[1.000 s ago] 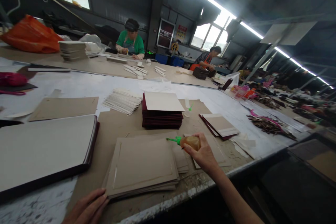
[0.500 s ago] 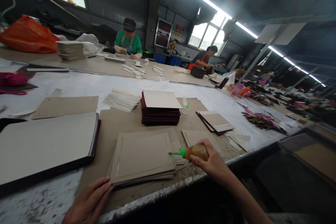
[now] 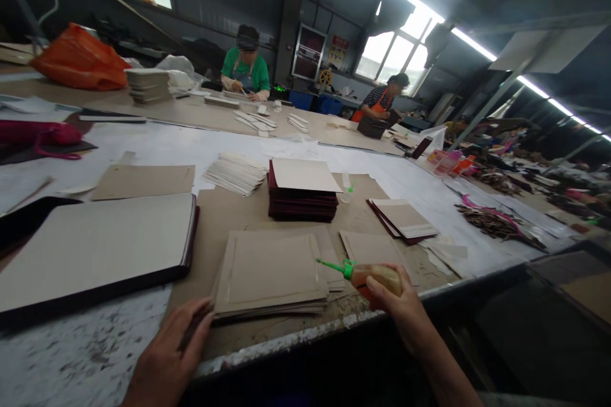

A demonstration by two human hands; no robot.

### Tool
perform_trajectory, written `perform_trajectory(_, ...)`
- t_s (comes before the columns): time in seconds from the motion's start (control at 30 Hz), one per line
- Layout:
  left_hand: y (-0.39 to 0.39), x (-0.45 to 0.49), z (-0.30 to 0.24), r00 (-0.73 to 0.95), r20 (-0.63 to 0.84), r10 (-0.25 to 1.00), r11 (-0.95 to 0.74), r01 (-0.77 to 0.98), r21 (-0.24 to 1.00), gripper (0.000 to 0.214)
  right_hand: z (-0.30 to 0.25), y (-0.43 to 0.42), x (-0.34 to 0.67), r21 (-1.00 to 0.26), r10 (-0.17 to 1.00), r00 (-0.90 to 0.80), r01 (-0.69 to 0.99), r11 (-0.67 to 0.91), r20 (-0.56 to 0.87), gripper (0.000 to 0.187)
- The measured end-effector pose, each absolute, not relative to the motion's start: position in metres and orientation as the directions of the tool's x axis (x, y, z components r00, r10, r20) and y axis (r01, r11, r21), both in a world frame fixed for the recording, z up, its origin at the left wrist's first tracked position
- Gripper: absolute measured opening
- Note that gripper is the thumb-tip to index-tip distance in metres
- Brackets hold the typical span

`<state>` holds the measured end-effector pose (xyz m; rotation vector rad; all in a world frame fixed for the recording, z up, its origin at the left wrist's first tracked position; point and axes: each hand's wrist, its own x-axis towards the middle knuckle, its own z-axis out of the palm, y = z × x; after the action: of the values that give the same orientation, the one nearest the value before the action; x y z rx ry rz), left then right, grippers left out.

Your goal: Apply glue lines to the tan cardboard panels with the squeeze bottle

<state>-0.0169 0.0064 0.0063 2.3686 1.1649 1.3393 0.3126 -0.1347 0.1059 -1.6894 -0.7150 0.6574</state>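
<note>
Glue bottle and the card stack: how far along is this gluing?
Done: a glue line shows near the edges of the top sheet of the card stack. In hand: the right hand has its grip on the glue bottle, green nozzle at the stack's right edge; the left hand touches the stack's near-left corner. Left: probably the sheets beneath; whether they carry glue cannot be seen.

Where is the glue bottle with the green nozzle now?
In the head view, the glue bottle is in the right hand, at the table's near edge, just right of the stack of grey boards.
</note>
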Motion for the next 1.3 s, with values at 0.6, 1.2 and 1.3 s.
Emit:
perform_trajectory(0.6,-0.015,0.001,0.001,0.178,0.455,0.872,-0.467,0.578,0.669,0.038,0.021,-0.111,0.247,-0.993,0.479,0.873,0.117,-0.028,0.089,0.058)
perform_trajectory(1.2,-0.022,-0.004,0.066,0.184,-0.516,0.837,0.540,-0.116,0.834,0.058,0.059,-0.112,0.225,-0.904,0.505,0.848,-0.331,0.269,-0.160,0.053)
perform_trajectory(1.3,-0.021,-0.005,0.065,0.182,-0.534,0.826,0.558,-0.125,0.820,0.060,0.063,-0.113,0.224,-0.875,0.525,0.833,-0.376,0.305,-0.174,0.049)
